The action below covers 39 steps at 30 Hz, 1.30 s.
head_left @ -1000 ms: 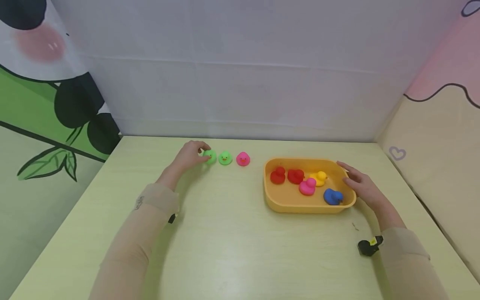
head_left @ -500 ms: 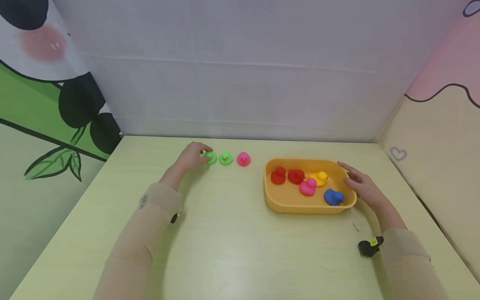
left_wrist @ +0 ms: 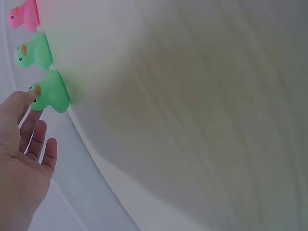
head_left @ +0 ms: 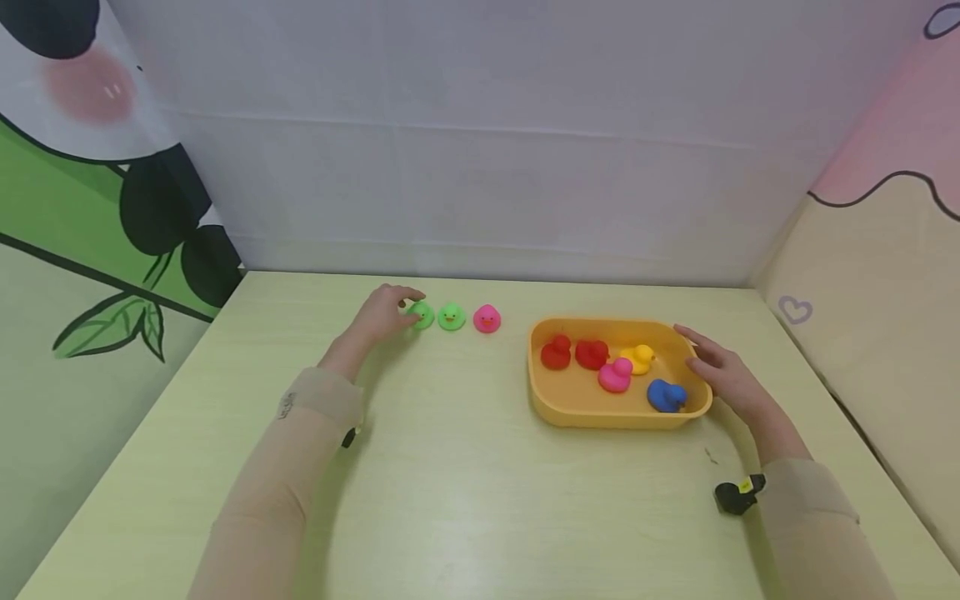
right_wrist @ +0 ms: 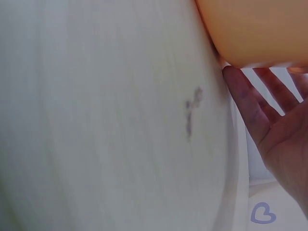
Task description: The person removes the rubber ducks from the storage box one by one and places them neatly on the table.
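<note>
At the far side of the table, my left hand [head_left: 381,313] pinches the leftmost green rubber duck [left_wrist: 52,94] between thumb and fingers. That duck sits on the table beside a second green duck [head_left: 452,317], and a pink duck [head_left: 487,319] completes the row on the right. My right hand [head_left: 726,373] rests against the right end of a yellow-orange tray [head_left: 600,417]. In the right wrist view its fingers [right_wrist: 245,94] are fairly straight and touch the tray's outer wall. Inside the tray lie two red ducks [head_left: 556,353], a pink one [head_left: 615,377], a yellow one [head_left: 639,358] and a blue one [head_left: 666,396].
The pale wooden table [head_left: 450,500] meets a white cloth wall [head_left: 480,200] just behind the duck row. Printed panels flank it on the left and right. A small dark mark [head_left: 710,456] shows on the tabletop near my right wrist.
My left hand has shifted very slightly right at the leftmost green duck. The right hand and the tray have stayed in place.
</note>
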Motion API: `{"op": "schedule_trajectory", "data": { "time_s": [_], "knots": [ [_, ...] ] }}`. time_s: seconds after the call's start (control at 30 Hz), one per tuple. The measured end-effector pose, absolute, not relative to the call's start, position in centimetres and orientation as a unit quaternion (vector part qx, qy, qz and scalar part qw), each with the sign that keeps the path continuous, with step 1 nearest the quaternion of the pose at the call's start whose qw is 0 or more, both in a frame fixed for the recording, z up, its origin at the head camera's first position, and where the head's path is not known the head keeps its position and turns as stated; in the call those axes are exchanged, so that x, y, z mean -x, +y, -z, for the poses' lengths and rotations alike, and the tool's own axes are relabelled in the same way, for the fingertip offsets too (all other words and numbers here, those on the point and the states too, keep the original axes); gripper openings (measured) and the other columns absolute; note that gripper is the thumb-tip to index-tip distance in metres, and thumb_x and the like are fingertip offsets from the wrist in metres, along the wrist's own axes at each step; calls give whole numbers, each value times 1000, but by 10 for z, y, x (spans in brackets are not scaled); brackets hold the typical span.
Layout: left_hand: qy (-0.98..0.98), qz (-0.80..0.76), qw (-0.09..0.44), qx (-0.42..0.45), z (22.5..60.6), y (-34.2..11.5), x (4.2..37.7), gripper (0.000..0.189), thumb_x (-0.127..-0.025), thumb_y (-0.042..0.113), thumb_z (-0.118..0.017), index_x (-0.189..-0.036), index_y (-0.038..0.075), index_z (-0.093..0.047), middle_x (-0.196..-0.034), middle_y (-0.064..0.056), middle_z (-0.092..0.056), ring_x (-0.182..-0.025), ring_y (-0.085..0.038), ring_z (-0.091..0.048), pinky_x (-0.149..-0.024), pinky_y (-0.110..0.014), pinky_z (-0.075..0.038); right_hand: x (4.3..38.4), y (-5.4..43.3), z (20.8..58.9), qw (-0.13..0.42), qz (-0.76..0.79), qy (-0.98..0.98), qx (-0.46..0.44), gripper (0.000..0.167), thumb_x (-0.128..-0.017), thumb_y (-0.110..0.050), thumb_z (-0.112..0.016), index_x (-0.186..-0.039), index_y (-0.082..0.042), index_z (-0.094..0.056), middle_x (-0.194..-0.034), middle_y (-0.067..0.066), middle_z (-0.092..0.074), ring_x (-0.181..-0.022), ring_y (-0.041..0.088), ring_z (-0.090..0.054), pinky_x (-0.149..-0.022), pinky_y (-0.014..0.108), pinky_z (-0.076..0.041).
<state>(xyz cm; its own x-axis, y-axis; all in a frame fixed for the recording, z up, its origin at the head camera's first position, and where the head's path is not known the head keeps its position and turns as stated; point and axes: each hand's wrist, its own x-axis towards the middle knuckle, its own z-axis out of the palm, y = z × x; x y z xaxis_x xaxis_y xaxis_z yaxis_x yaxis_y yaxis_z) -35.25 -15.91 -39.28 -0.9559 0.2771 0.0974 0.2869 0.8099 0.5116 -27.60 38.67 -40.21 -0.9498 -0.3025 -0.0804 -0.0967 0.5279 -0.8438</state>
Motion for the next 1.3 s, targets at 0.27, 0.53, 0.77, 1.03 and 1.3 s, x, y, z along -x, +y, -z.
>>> {"op": "schedule_trajectory", "data": {
  "time_s": [0.27, 0.53, 0.77, 1.03, 1.3],
  "knots": [
    [-950, 276, 29, 140, 389, -160, 347, 37, -85, 11, -67, -120, 3, -62, -118, -14, -64, -100, -33, -56, -85, -43, -45, 277, 387, 401, 111, 469, 869, 113, 54, -101, -33, -41, -151, -24, -21, -152, 24, -22, -131, 46, -33, -83, 20, -48],
    [-946, 295, 51, 125, 378, -153, 337, 36, -86, 15, -67, -119, 3, -63, -118, -13, -64, -100, -32, -55, -84, -42, -45, 277, 387, 400, 109, 469, 869, 114, 54, -101, -31, -41, -151, -23, -22, -152, 24, -22, -130, 46, -34, -81, 18, -47],
    [-937, 328, 58, 109, 366, -141, 323, 36, -86, 15, -67, -120, 3, -62, -117, -13, -64, -99, -31, -56, -87, -42, -43, 278, 388, 400, 108, 471, 868, 114, 54, -101, -32, -41, -151, -24, -22, -152, 24, -21, -131, 47, -33, -81, 16, -47],
    [-925, 367, 62, 75, 351, -121, 303, 34, -86, 16, -66, -119, 5, -63, -112, -13, -65, -101, -33, -56, -85, -41, -46, 278, 386, 401, 105, 474, 866, 121, 53, -101, -30, -41, -151, -23, -22, -151, 25, -23, -130, 47, -34, -80, 16, -47],
    [-922, 373, 74, 79, 334, -95, 285, 36, -85, 17, -67, -119, 6, -63, -112, -12, -64, -100, -32, -56, -86, -41, -47, 281, 385, 399, 108, 470, 867, 122, 55, -102, -29, -41, -151, -20, -21, -152, 25, -21, -130, 48, -33, -82, 22, -50]
  ]
}}
